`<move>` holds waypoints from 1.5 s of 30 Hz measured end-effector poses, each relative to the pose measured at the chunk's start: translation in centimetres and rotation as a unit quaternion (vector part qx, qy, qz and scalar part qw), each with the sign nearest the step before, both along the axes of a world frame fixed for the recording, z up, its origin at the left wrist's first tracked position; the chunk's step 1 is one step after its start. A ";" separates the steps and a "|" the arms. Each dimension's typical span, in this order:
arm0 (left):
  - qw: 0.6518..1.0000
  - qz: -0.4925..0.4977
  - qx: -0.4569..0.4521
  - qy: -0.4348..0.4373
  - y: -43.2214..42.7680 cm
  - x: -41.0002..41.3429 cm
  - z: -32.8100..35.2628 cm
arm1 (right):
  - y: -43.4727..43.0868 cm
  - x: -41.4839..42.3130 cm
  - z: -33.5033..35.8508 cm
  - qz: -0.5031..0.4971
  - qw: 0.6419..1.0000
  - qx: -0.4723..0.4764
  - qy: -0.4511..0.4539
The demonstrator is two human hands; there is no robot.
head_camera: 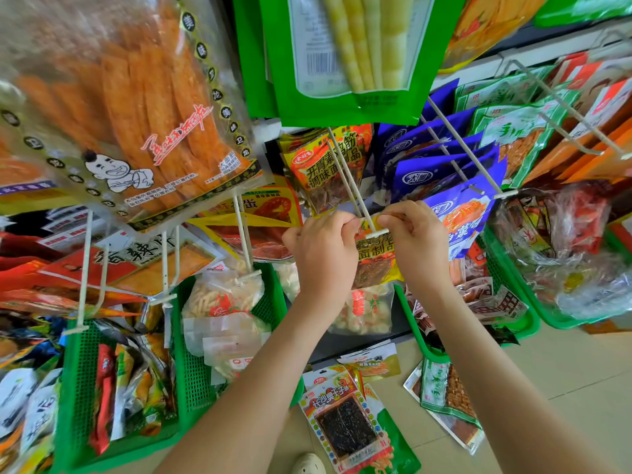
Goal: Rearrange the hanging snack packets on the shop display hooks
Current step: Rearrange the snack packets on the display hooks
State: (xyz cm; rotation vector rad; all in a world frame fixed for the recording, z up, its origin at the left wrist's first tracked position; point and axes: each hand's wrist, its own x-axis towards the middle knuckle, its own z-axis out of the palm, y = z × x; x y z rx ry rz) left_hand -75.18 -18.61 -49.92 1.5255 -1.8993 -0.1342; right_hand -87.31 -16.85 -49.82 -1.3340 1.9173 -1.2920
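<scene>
Left hand and right hand each pinch a top corner of the packet at the hook tip, frame centre. If it misses the tip, it could tear or drop to the floor.

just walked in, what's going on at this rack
A person is holding a yellow-and-red snack packet at the tip of a white display hook. The left hand and right hand pinch its top edge on either side of the hook's end. Whether it is going on or coming off cannot be told. Similar packets hang further back, and loose packets lie on the floor.
</scene>
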 end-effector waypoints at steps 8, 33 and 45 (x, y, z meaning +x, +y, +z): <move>0.998 -0.050 0.024 0.029 -1.1 0.1 -0.3 | -0.5 0.0 -0.4 -0.042 0.998 -0.036 0.017; 0.987 -0.025 0.135 -0.087 -4.0 0.7 2.6 | -4.5 -1.4 0.2 0.040 0.956 -0.009 0.292; 0.962 -0.061 0.257 -0.066 11.9 6.9 12.9 | 11.8 6.3 11.4 0.099 0.990 0.047 0.089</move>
